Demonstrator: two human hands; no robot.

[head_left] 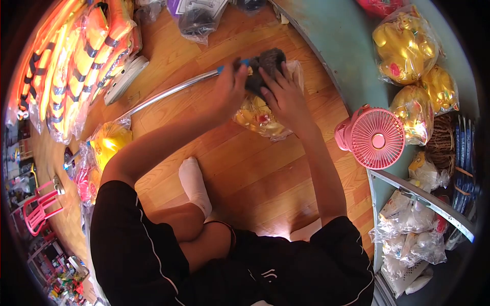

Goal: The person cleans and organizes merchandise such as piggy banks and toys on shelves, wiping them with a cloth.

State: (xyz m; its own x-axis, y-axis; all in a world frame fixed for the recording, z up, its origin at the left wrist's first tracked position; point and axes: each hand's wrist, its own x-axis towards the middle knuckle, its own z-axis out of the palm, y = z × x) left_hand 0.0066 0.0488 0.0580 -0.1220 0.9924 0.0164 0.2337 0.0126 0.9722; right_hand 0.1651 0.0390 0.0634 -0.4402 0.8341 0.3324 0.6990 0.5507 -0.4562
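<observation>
Above the wooden floor, my left hand (232, 92) is raised beside the blue end piece of a long metal pole (173, 92). Its fingers point up and look loosely apart; part of the pole passes behind them. My right hand (287, 97) has its fingers spread over a dark grey, fluffy head (273, 58) near the pole's end and grips it from the right. How head and pole join is hidden by my hands. Under them lies a gold figure in clear plastic (260, 118) on the floor.
A pink fan (377, 138) stands to the right, near bagged gold figures (406, 48) and a metal rail (423, 204). Orange striped wrapped items (81, 61) and a white shoe (125, 80) are at upper left. A yellow bagged item (111, 140) lies below them.
</observation>
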